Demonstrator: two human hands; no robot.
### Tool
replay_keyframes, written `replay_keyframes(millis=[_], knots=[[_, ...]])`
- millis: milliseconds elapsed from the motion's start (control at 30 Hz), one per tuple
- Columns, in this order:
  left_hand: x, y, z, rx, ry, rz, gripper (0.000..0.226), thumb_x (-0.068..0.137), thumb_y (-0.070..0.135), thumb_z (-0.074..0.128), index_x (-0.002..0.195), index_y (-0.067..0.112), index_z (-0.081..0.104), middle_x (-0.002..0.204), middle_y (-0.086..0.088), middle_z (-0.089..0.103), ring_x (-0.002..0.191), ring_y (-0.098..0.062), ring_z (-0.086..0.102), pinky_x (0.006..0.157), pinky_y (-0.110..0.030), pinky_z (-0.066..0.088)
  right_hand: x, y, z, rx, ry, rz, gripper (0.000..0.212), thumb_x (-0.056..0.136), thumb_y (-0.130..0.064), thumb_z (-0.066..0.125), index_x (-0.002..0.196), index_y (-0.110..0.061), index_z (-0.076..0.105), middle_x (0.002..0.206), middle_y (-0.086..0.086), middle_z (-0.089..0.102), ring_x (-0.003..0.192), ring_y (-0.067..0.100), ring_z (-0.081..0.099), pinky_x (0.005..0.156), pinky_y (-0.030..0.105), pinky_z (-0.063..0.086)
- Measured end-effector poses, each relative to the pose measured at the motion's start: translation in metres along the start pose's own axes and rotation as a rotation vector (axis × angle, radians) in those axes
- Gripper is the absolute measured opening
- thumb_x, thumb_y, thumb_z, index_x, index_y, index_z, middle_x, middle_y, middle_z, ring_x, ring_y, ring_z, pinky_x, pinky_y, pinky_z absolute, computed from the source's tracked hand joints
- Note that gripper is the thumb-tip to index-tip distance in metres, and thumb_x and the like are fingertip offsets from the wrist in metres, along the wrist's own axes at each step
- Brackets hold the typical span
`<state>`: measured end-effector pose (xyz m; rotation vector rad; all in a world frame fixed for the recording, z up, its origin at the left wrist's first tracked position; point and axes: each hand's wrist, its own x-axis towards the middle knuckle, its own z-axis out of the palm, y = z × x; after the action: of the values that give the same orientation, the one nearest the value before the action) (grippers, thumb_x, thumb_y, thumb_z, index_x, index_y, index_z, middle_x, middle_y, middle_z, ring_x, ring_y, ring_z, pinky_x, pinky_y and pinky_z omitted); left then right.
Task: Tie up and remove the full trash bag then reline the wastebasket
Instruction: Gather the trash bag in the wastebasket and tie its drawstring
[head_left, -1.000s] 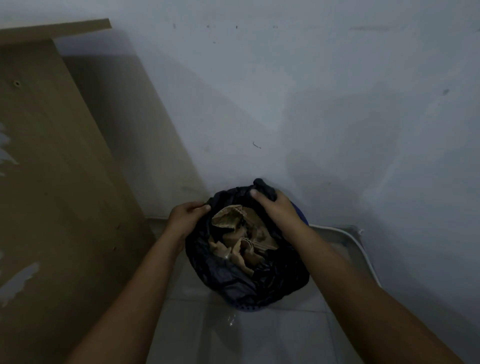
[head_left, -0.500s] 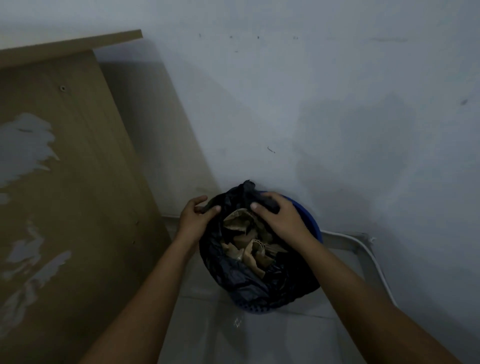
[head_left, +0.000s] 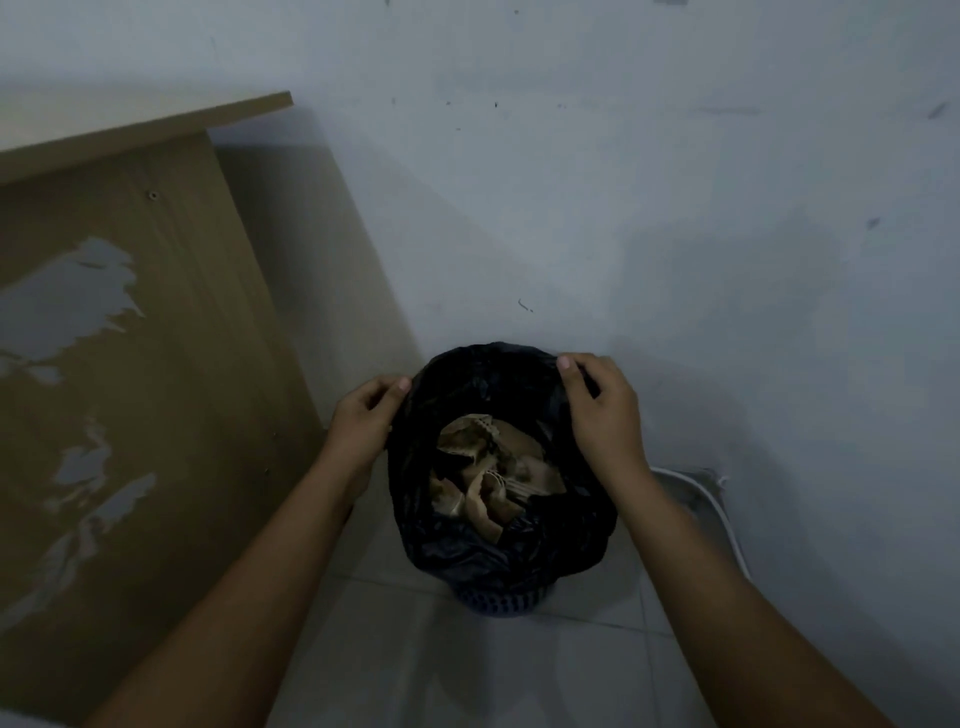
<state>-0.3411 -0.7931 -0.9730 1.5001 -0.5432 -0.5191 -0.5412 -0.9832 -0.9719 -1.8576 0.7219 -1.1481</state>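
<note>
A black trash bag (head_left: 467, 551) stands open in a blue perforated wastebasket (head_left: 501, 603) on the tiled floor by the wall. Crumpled brown cardboard scraps (head_left: 488, 473) fill the bag. My left hand (head_left: 363, 423) grips the bag's left rim with thumb and fingers. My right hand (head_left: 602, 410) pinches the rim at the far right. The bag's mouth is stretched wide between both hands. Most of the basket is hidden under the bag; only its lower front edge shows.
A wooden desk side panel (head_left: 130, 389) with peeling veneer stands close on the left. The pale wall (head_left: 623, 208) is right behind the basket. A white cable (head_left: 722, 514) runs along the floor at the right. Bare floor tiles (head_left: 441, 665) lie in front.
Both hands moved apart along the rim, opening the bag's mouth wider. My right hand shifted from the middle of the bag to its far right edge. The view tilted.
</note>
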Motion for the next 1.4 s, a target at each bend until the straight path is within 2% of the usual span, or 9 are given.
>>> replay_keyframes(millis=[167,300,467,567,733,833,1000,1133,1400], knots=[[-0.011,0.028,0.004,-0.163,0.008,-0.017,0.019,0.100,0.025,0.070,0.118,0.019,0.075,0.101,0.007,0.079,0.095,-0.010,0.073,0.076,-0.022,0.054,0.003,-0.014,-0.012,-0.239,0.188,-0.102,0.029,0.110,-0.042,0.056,0.116,-0.023,0.077,0.113,-0.002,0.048,0.090,0.006,0.053,0.067,0.014,0.046],[-0.013,0.045,0.018,-0.047,-0.178,0.015,0.054,0.089,0.007,0.081,0.137,0.023,0.063,0.136,-0.001,0.068,0.126,-0.021,0.066,0.097,-0.033,0.056,0.015,-0.019,-0.005,-0.063,-0.015,0.032,0.026,0.109,-0.039,0.058,0.111,-0.021,0.077,0.102,-0.008,0.069,0.090,0.004,0.063,0.078,0.024,0.049],[0.003,0.036,0.029,0.886,-0.123,-0.108,0.111,0.073,0.068,0.083,0.161,0.035,0.025,0.165,-0.010,0.021,0.150,-0.038,0.030,0.119,-0.049,0.038,0.015,-0.014,-0.006,0.147,-0.304,0.170,0.036,0.109,-0.021,0.054,0.141,-0.029,0.068,0.124,-0.014,0.071,0.114,-0.006,0.064,0.097,0.014,0.050],[0.012,0.008,0.024,0.845,-0.168,-0.274,0.136,0.062,0.080,0.080,0.167,0.024,0.013,0.167,-0.016,0.026,0.146,-0.041,0.040,0.111,-0.047,0.045,-0.002,0.004,-0.018,0.172,-0.347,0.124,0.049,0.108,-0.007,0.042,0.147,-0.027,0.063,0.139,-0.014,0.066,0.123,-0.012,0.058,0.111,0.016,0.047],[0.005,-0.035,0.024,0.836,-0.014,-0.177,0.076,0.098,0.042,0.070,0.157,0.004,0.040,0.150,-0.022,0.054,0.130,-0.041,0.058,0.102,-0.046,0.052,-0.027,0.033,-0.058,-0.090,-0.317,0.175,0.056,0.108,-0.019,0.049,0.161,-0.032,0.037,0.158,-0.001,0.042,0.136,0.014,0.048,0.114,0.030,0.039],[-0.004,-0.041,0.022,0.818,0.073,-0.086,0.034,0.105,0.029,0.061,0.118,0.001,0.072,0.104,-0.022,0.075,0.090,-0.036,0.072,0.079,-0.042,0.056,-0.031,0.035,-0.080,-0.177,-0.491,0.494,0.073,0.106,-0.038,0.049,0.169,-0.026,0.015,0.166,0.011,0.038,0.142,0.031,0.050,0.114,0.038,0.042],[-0.032,-0.030,0.033,0.807,0.121,0.011,0.031,0.108,0.030,0.053,0.113,0.004,0.070,0.093,-0.014,0.069,0.085,-0.033,0.066,0.065,-0.035,0.045,-0.043,0.037,-0.106,-0.127,-0.671,0.783,0.088,0.093,-0.010,0.077,0.165,-0.019,0.026,0.120,0.019,0.069,0.090,0.029,0.072,0.071,0.037,0.060],[-0.047,-0.018,0.024,0.887,0.057,-0.109,0.048,0.097,0.047,0.068,0.126,0.011,0.058,0.114,-0.012,0.062,0.097,-0.034,0.065,0.074,-0.036,0.051,-0.045,0.029,-0.119,-0.373,-0.621,0.700,0.025,0.097,-0.026,0.077,0.088,-0.007,0.064,0.068,0.008,0.057,0.054,0.021,0.048,0.054,0.026,0.036],[-0.072,0.028,0.023,0.625,0.084,-0.063,0.049,0.112,0.038,0.043,0.141,0.003,0.060,0.134,-0.022,0.065,0.115,-0.036,0.064,0.088,-0.032,0.047,-0.032,-0.007,-0.120,-0.013,-0.123,0.306,0.041,0.111,-0.025,0.045,0.100,0.010,0.065,0.099,0.021,0.072,0.082,0.023,0.060,0.072,0.030,0.040]])
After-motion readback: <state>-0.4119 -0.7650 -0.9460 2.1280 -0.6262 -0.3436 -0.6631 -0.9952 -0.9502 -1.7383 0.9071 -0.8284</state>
